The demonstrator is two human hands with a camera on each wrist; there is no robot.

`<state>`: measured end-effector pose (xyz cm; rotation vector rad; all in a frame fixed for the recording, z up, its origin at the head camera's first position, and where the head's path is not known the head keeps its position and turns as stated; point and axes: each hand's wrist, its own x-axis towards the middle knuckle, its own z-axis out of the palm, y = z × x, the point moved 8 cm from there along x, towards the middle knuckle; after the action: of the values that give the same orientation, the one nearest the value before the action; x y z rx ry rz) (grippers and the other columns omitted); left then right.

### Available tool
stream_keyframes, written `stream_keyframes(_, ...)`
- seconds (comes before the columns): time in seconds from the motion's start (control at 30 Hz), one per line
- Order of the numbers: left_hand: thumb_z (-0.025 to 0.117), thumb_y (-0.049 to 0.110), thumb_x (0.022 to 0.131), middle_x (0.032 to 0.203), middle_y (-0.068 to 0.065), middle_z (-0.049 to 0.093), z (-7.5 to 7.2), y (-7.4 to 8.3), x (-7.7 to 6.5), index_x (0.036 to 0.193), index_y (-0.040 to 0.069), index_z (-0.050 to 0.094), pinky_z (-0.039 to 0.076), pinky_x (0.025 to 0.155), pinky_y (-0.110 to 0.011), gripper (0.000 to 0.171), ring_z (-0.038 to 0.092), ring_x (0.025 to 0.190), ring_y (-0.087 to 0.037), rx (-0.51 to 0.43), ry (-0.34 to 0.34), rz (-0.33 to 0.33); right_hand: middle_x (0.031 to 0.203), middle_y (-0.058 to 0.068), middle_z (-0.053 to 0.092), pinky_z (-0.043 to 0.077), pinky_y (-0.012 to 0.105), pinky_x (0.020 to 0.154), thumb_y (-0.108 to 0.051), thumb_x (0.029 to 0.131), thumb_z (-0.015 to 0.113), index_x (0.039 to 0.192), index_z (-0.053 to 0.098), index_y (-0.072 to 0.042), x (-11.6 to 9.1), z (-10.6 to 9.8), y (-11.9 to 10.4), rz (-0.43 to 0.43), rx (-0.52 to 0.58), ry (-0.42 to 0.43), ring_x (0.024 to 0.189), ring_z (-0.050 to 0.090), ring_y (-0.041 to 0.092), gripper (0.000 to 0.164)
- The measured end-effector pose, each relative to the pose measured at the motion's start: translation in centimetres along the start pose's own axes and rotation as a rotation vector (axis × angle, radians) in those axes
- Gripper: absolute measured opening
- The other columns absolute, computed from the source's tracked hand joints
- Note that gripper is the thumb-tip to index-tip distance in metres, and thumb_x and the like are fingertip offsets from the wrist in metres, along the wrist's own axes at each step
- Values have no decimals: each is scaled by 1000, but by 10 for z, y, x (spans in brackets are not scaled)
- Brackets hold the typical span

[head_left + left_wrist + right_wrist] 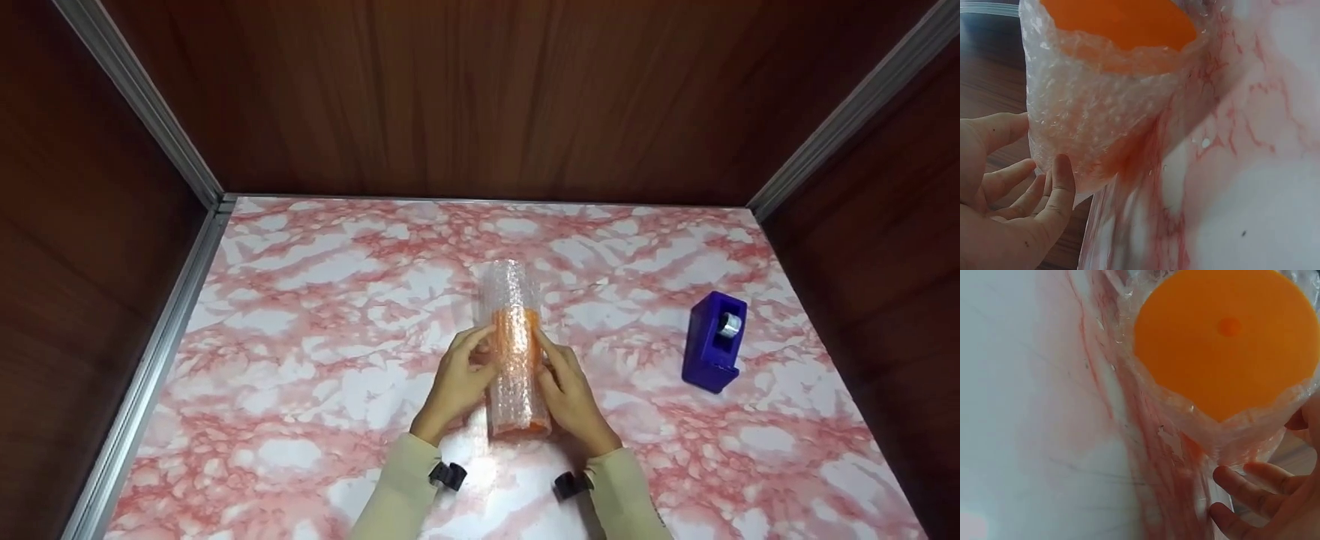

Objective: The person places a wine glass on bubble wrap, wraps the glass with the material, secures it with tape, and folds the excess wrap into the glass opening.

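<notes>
An orange cylinder (516,337) lies lengthwise on the table, rolled in clear bubble wrap (507,281) that extends well past its far end. In the right wrist view its flat, round near end (1196,343) shows a small dot, with the wrap's edge around it. My left hand (463,373) touches the roll's left side, its relaxed fingertips against the bubble wrap. On the opposite side my right hand (566,386) rests its index finger along the wrap, the thumb nearer me. Its other fingers (1252,492) are spread low beside the roll.
A purple tape dispenser (712,341) with a roll of tape stands to the right on the pink-and-white marbled table (337,315). Brown wood-look panels (480,97) with metal edging (142,97) enclose the back and sides.
</notes>
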<state>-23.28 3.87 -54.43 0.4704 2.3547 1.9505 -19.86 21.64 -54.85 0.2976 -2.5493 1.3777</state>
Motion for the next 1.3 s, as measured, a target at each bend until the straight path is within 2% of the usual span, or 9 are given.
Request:
stream_keyframes(0.27, 58, -4, 92, 139, -10, 49, 1, 1, 0, 143, 1, 52, 51, 94, -33, 52, 55, 117, -24, -2, -30, 21, 126, 11, 54, 51, 44, 87, -22, 106, 53, 154, 42, -23, 3, -2, 1, 40, 53, -29, 101, 61, 20, 50)
stream_keyframes(0.5, 62, -2, 94, 146, -11, 45, 2, 1, 0, 144, 1, 50, 52, 94, -33, 52, 53, 119, -25, -54, -46, 26, 134, 13, 56, 53, 46, 91, -26, 106, 52, 155, 39, -23, 3, 1, 5, 78, 122, -60, 110, 63, 26, 51)
stream_keyframes(0.67, 64, -2, 94, 147, -18, 42, 4, 6, 1, 144, -3, 49, 52, 93, -41, 52, 55, 116, -33, -66, -46, 45, 133, 15, 58, 49, 51, 97, -23, 108, 47, 156, 34, -27, 2, 4, 10, 131, 106, -84, 117, 59, 30, 50)
stream_keyframes(0.8, 63, -7, 93, 147, -27, 36, 2, 23, -2, 142, -9, 48, 53, 90, -45, 51, 57, 110, -41, -62, -54, 44, 133, 19, 57, 47, 54, 97, -14, 106, 48, 155, 37, -19, 2, 5, 10, 109, 130, -67, 119, 56, 35, 50)
stream_keyframes(0.93, 63, -9, 92, 146, -31, 37, -2, 36, -7, 140, -12, 49, 53, 91, -45, 50, 55, 112, -44, -78, -59, 36, 138, 17, 49, 44, 50, 98, -5, 100, 53, 150, 45, -12, 3, 1, 5, 54, 67, -7, 125, 42, 34, 51)
stream_keyframes(1.0, 63, -8, 92, 146, -30, 37, -1, 31, -6, 140, -12, 49, 52, 92, -46, 50, 53, 115, -44, -83, -53, 33, 137, 15, 48, 42, 49, 96, -5, 97, 56, 148, 48, -12, 3, -1, 3, 38, 22, 21, 123, 38, 32, 52)
stream_keyframes(1.07, 64, -6, 93, 147, -28, 37, 0, 21, -4, 141, -10, 48, 52, 94, -45, 51, 52, 118, -42, -86, -49, 34, 135, 14, 49, 43, 48, 95, -4, 96, 56, 148, 49, -11, 4, -3, 1, 28, 20, 32, 119, 43, 30, 52)
stream_keyframes(1.17, 66, -1, 94, 149, -22, 37, 3, 5, -2, 144, -5, 48, 52, 95, -43, 53, 52, 120, -38, -86, -48, 34, 132, 13, 52, 48, 48, 95, -7, 101, 56, 149, 47, -9, 5, -2, -2, 29, 64, 18, 114, 53, 28, 49)
stream_keyframes(1.3, 64, 0, 95, 151, -15, 38, 4, -1, -2, 146, 1, 48, 51, 96, -35, 53, 51, 123, -31, -90, -71, 44, 134, 13, 53, 51, 46, 94, -19, 104, 57, 148, 47, -8, 5, -1, -1, 80, 128, 5, 111, 59, 28, 46)
